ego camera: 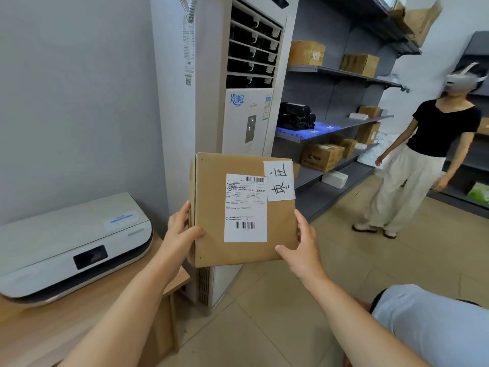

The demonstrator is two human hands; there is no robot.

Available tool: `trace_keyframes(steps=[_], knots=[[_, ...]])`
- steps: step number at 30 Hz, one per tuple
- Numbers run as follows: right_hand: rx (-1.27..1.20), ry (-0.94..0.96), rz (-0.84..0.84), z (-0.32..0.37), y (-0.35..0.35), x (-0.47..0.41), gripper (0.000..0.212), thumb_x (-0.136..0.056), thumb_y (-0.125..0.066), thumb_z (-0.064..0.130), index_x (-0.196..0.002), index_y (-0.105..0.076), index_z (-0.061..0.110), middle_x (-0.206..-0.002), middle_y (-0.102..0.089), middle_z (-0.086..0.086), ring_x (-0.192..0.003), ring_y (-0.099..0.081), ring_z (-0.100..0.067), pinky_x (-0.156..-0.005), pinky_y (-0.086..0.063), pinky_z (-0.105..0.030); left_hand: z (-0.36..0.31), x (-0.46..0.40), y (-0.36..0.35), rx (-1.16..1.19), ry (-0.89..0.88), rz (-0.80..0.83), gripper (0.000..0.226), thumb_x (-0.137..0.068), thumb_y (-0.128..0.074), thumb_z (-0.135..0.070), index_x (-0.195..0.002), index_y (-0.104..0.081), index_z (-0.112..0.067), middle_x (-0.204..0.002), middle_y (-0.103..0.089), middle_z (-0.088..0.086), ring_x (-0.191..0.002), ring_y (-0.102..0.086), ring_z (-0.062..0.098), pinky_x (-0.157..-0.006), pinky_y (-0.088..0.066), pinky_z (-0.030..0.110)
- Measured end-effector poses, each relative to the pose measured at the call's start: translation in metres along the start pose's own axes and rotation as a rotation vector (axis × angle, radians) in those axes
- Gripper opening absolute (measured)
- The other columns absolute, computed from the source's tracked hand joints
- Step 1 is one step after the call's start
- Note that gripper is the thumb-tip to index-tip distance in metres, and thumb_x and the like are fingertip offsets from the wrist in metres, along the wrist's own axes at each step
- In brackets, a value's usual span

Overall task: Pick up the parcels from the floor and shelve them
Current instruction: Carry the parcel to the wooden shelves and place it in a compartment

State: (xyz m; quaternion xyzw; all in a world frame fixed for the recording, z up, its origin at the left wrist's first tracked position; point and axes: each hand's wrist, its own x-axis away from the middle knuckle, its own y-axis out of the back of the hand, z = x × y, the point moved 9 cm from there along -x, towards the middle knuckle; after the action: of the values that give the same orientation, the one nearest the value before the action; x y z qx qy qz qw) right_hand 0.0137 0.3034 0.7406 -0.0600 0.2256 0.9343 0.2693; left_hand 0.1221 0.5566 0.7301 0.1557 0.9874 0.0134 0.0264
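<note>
I hold a brown cardboard parcel [211, 202] up in front of me, its face bearing a white shipping label and a handwritten white sticker. My left hand [180, 229] grips its lower left edge, thumb across the front. My right hand [301, 247] grips the lower right corner. Behind and to the right stands a grey shelf unit [344, 72] with several boxes and bags on its levels.
A tall white floor air conditioner [211, 75] stands directly behind the parcel. A white printer [68, 247] sits on a wooden desk [66, 327] at the left. A person in a black top [428, 144] stands by the shelves at the right. The floor is tiled.
</note>
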Motion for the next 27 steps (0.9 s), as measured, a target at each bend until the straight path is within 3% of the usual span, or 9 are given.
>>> trace_keyframes(steps=[7, 9, 11, 14, 16, 20, 22, 24, 27], knots=[[0.029, 0.024, 0.147, -0.002, -0.052, -0.008, 0.081, -0.077, -0.065, 0.003, -0.141, -0.027, 0.037, -0.120, -0.033, 0.005, -0.096, -0.043, 0.004, -0.082, -0.038, -0.015, 0.026, 0.015, 0.038, 0.005, 0.047, -0.167, 0.085, -0.064, -0.051, -0.023, -0.144, -0.024, -0.034, -0.132, -0.028, -0.005, -0.126, -0.033, 0.012, -0.101, -0.030, 0.034], [0.034, 0.035, 0.184, 0.001, -0.073, -0.015, 0.081, -0.077, -0.066, 0.003, -0.141, -0.029, 0.037, -0.121, -0.033, 0.004, -0.097, -0.041, 0.000, -0.088, -0.039, -0.019, 0.030, 0.014, 0.055, 0.006, 0.050, -0.205, 0.083, -0.066, -0.052, -0.020, -0.143, -0.025, -0.035, -0.137, -0.028, -0.004, -0.127, -0.032, 0.012, -0.101, -0.030, 0.034], [0.033, 0.046, 0.212, 0.006, -0.096, -0.025, 0.080, -0.076, -0.066, 0.002, -0.140, -0.031, 0.036, -0.121, -0.032, 0.004, -0.096, -0.041, 0.001, -0.082, -0.035, -0.015, 0.032, 0.011, 0.073, -0.022, 0.046, -0.238, 0.082, -0.070, -0.055, -0.017, -0.143, -0.024, -0.038, -0.139, -0.028, -0.006, -0.124, -0.031, 0.009, -0.098, -0.031, 0.034], [0.024, 0.079, 0.255, 0.019, -0.132, -0.042, 0.081, -0.076, -0.067, 0.002, -0.141, -0.031, 0.034, -0.119, -0.032, 0.004, -0.103, -0.040, -0.007, -0.087, -0.032, -0.020, 0.036, 0.005, 0.105, -0.095, 0.056, -0.313, 0.083, -0.073, -0.058, -0.022, -0.142, -0.019, -0.044, -0.141, -0.027, -0.009, -0.125, -0.027, 0.011, -0.103, -0.033, 0.042], [0.022, 0.111, 0.301, 0.030, -0.159, -0.055, 0.081, -0.077, -0.068, 0.003, -0.141, -0.030, 0.036, -0.118, -0.032, 0.004, -0.100, -0.040, -0.005, -0.086, -0.033, -0.019, 0.039, -0.003, 0.128, -0.100, 0.057, -0.356, 0.081, -0.079, -0.060, -0.017, -0.141, -0.019, -0.048, -0.144, -0.028, -0.008, -0.127, -0.030, 0.016, -0.100, -0.039, 0.046], [0.024, 0.184, 0.384, 0.050, -0.212, -0.082, 0.083, -0.076, -0.067, 0.005, -0.140, -0.028, 0.040, -0.116, -0.033, 0.005, -0.094, -0.042, 0.001, -0.074, -0.036, -0.011, 0.043, -0.018, 0.167, -0.005, 0.047, -0.396, 0.073, -0.083, -0.057, -0.011, -0.138, -0.024, -0.048, -0.140, -0.039, -0.005, -0.118, -0.045, 0.019, -0.082, -0.047, 0.036], [0.023, 0.222, 0.421, 0.060, -0.239, -0.093, 0.083, -0.075, -0.067, 0.004, -0.140, -0.029, 0.041, -0.116, -0.033, 0.005, -0.093, -0.042, 0.000, -0.074, -0.036, -0.007, 0.046, -0.024, 0.189, 0.010, 0.050, -0.438, 0.074, -0.081, -0.058, -0.015, -0.139, -0.025, -0.046, -0.139, -0.041, -0.004, -0.117, -0.048, 0.020, -0.086, -0.048, 0.041], [0.014, 0.238, 0.462, 0.069, -0.267, -0.099, 0.083, -0.075, -0.067, 0.004, -0.139, -0.029, 0.042, -0.116, -0.033, 0.006, -0.093, -0.043, 0.000, -0.074, -0.036, -0.007, 0.046, -0.023, 0.212, 0.004, 0.052, -0.516, 0.077, -0.076, -0.059, -0.016, -0.141, -0.024, -0.041, -0.140, -0.036, -0.004, -0.112, -0.049, 0.014, -0.088, -0.047, 0.040], [-0.005, 0.263, 0.517, 0.080, -0.307, -0.101, 0.083, -0.075, -0.067, 0.004, -0.139, -0.030, 0.041, -0.116, -0.033, 0.006, -0.094, -0.042, 0.000, -0.081, -0.036, -0.012, 0.044, -0.013, 0.242, -0.020, 0.052, -0.633, 0.076, -0.071, -0.056, -0.018, -0.139, -0.029, -0.038, -0.130, -0.028, -0.004, -0.097, -0.043, -0.005, -0.076, -0.044, 0.028]])
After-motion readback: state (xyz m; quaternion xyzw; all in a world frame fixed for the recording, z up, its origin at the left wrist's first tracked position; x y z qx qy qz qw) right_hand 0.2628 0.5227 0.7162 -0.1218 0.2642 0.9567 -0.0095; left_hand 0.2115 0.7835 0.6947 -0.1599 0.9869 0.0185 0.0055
